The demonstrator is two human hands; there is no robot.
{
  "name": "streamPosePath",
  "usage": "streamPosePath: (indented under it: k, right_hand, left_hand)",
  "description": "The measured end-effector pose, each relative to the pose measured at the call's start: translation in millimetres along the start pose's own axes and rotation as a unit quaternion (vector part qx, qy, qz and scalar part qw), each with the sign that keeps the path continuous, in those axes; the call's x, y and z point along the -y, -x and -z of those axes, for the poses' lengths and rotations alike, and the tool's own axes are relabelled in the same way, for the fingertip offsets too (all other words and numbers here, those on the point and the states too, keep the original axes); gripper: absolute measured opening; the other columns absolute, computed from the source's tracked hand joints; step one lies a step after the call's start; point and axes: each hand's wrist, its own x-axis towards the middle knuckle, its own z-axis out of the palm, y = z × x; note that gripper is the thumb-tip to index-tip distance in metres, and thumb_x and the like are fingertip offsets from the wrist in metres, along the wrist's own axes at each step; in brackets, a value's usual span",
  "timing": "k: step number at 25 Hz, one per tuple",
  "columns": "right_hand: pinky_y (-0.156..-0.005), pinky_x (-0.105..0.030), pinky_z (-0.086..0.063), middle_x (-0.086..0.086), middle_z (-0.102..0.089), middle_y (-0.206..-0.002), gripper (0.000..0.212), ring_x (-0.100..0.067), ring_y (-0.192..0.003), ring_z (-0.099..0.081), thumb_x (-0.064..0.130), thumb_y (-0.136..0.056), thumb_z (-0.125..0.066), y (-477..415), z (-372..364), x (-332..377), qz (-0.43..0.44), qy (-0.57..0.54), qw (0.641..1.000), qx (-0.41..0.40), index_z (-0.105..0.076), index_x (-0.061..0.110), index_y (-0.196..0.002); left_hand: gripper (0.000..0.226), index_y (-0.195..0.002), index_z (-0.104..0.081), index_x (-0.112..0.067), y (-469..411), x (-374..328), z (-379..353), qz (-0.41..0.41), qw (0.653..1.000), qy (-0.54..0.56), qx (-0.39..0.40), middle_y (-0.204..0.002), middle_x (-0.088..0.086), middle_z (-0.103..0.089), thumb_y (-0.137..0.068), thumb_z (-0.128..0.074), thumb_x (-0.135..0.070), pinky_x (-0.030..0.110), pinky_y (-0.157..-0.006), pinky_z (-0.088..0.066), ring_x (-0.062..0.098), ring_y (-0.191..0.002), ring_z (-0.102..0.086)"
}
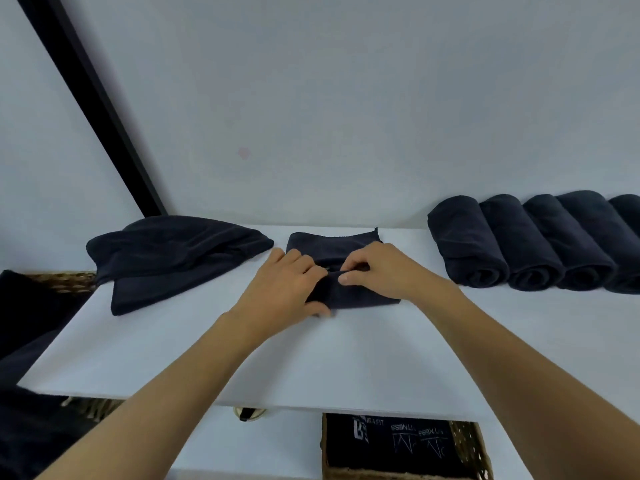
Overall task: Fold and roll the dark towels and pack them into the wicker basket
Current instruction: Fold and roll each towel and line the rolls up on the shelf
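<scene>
A dark towel [332,245] lies on the white shelf top [242,348], its near end curled into a roll. My left hand [284,289] grips the roll's left side, thumb underneath. My right hand [377,271] pinches the top of the roll with curled fingers. The towel's far end lies flat toward the wall. Several finished rolls [526,244] lie side by side at the right. A loose pile of folded dark towels [173,258] sits at the left. A wicker basket [474,448] below the shelf holds folded dark towels with white print.
Another wicker basket [65,280] with dark cloth stands at the far left, beside the shelf. A black frame edge [93,98] runs diagonally up the pale wall. A small metal knob [247,414] shows under the shelf's front edge.
</scene>
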Motion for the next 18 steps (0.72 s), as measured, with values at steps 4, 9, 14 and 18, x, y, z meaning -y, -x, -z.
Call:
streamPosePath:
  k: [4, 9, 14, 18]
  right_hand:
    - [-0.096, -0.040, -0.040, 0.014, -0.066, -0.100, 0.015, -0.011, -0.098, -0.058, 0.032, -0.092, -0.063, 1.6, 2.0, 7.0, 0.034, 0.069, 0.994, -0.077, -0.070, 0.028, -0.105]
    - [-0.092, -0.030, -0.025, 0.013, -0.059, -0.121, 0.037, -0.013, -0.111, -0.050, 0.046, -0.091, -0.059, 9.6, -12.7, 6.9, 0.069, 0.214, 0.970, -0.098, -0.058, 0.030, -0.124]
    - [-0.084, -0.027, -0.040, 0.011, -0.062, -0.096, 0.022, -0.015, -0.099, -0.056, 0.037, -0.091, -0.063, -39.7, 18.6, -2.4, -0.012, 0.044, 0.999, 0.029, -0.067, 0.027, -0.110]
    - [-0.085, -0.027, -0.044, 0.009, -0.063, -0.102, 0.017, -0.013, -0.098, -0.058, 0.032, -0.090, -0.063, -59.7, 21.0, -7.7, -0.007, 0.029, 1.000, -0.009, -0.068, 0.027, -0.106]
  left_hand:
    - [0.046, -0.114, -0.065, -0.021, -29.2, 13.3, 7.6, 0.076, 0.968, 0.150, 0.188, -0.102, -0.003, -0.065, -0.085, -0.061, -0.056, 0.033, -0.087, -0.039, 0.019, -0.100, -0.054]
    - [0.035, -0.093, -0.071, -0.013, -60.9, 42.6, 3.8, 0.144, 0.883, 0.331, 0.299, -0.092, 0.007, -0.068, -0.085, -0.067, -0.047, 0.034, -0.075, -0.047, 0.021, -0.084, -0.061]
    - [0.040, -0.107, -0.064, -0.026, -58.0, 27.1, 4.9, 0.101, 0.973, 0.134, 0.160, -0.096, -0.006, -0.064, -0.080, -0.068, -0.055, 0.030, -0.071, -0.040, 0.018, -0.088, -0.058]
    - [0.037, -0.110, -0.068, -0.022, -77.9, 44.5, -4.6, 0.137, 0.936, 0.240, 0.219, -0.102, -0.004, -0.068, -0.084, -0.068, -0.048, 0.034, -0.085, -0.047, 0.019, -0.098, -0.061]
